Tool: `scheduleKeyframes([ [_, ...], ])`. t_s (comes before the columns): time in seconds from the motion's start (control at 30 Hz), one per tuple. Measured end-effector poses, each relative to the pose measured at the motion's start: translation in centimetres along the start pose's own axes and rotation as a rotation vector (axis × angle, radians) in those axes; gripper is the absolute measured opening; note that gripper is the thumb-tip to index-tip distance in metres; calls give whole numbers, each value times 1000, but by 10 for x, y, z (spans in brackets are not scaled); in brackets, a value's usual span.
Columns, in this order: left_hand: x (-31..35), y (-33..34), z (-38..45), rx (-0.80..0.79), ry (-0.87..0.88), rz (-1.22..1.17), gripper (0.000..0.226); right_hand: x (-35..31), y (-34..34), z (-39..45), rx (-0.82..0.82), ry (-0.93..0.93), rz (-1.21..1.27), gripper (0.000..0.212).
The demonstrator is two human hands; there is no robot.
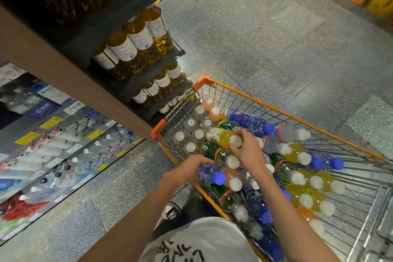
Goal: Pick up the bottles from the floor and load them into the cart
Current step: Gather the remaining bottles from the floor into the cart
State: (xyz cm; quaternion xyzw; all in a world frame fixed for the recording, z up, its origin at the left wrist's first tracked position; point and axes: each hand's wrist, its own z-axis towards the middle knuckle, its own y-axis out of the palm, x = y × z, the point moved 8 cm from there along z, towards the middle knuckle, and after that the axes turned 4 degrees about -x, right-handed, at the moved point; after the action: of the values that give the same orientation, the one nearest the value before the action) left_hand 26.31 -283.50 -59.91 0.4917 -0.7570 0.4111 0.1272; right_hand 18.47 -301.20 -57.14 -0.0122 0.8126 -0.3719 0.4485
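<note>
Bottles of clear, yellow, green and blue plastic (297,176) lie heaped inside an orange-framed wire cart (276,110). Right hand (248,149) pinches a white-capped yellow bottle (223,137) atop the heap; left hand (191,168) grips a blue-capped blue bottle (210,173).

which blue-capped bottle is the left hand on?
The blue bottle at the cart's near-left rim, cap toward the camera, under the left hand. The other blue-capped bottles lie farther right or deeper in the cart, untouched.
</note>
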Motion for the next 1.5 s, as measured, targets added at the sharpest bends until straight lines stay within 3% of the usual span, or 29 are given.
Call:
scheduleKeyframes([
  [0.27, -7, -4, -2, 82, -10, 13, 58, -8, -3, -6, 43, -31, -71, 40],
  [0.43, -31, -20, -20, 181, -153, -272, 43, -44, -8, -9, 82, -121, -59, 34],
  [0.5, -42, -37, -36, 295, -207, -319, 35, -68, -6, -10, 84, -201, -15, 30],
  [0.63, -57, -73, -94, 687, -146, -368, 17, -119, 19, -9, -4, -298, 130, 23],
  [0.83, -115, -66, -201, 977, -274, -441, 18, -198, 91, -31, -243, -456, 181, 19],
  [1.2, -213, 37, -432, 1365, -468, -653, 7, -302, 252, -192, -611, -696, 147, 19],
  [1.5, -292, 211, -646, 1571, -584, -830, 7, -368, 407, -426, -872, -816, 127, 18],
])
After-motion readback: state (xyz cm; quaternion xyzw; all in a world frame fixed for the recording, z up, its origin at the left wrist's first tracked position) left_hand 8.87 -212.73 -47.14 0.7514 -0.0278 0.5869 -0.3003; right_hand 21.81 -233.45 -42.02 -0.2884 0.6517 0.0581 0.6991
